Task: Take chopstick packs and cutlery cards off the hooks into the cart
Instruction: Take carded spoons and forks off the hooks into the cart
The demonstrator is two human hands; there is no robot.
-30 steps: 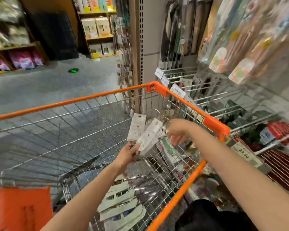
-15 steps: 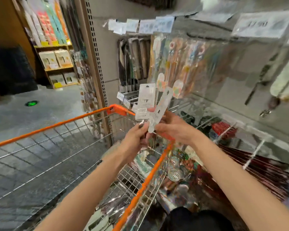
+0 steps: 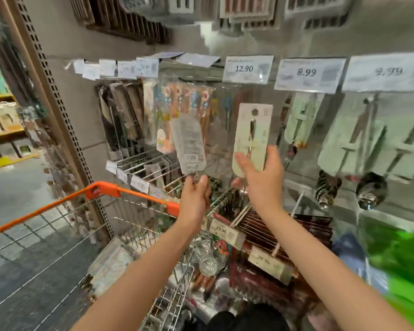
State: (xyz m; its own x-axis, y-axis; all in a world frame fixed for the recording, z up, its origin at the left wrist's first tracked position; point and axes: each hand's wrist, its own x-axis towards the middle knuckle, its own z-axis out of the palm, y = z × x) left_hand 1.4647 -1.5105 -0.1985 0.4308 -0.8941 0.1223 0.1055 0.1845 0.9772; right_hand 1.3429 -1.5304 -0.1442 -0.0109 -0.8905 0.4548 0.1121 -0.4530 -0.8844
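Note:
My left hand pinches the bottom end of a grey cutlery card, printed back towards me, held upright before the hooks. My right hand grips the lower part of a pale cutlery card with a small spoon on it, raised under the 12.90 price tag. Both cards are in front of the hanging chopstick packs. The wire cart with its orange rim stands below left, with several cards lying in it.
Pale green cards with ladles hang on hooks to the right under the 8.99 and 9.99 tags. Lower hooks carry dark red packs and price tags. A perforated shelf upright stands left; the aisle floor lies beyond the cart.
My view has risen from the cart to the hooks. Both hands lifted the cards up and drew apart, one card now in each hand.

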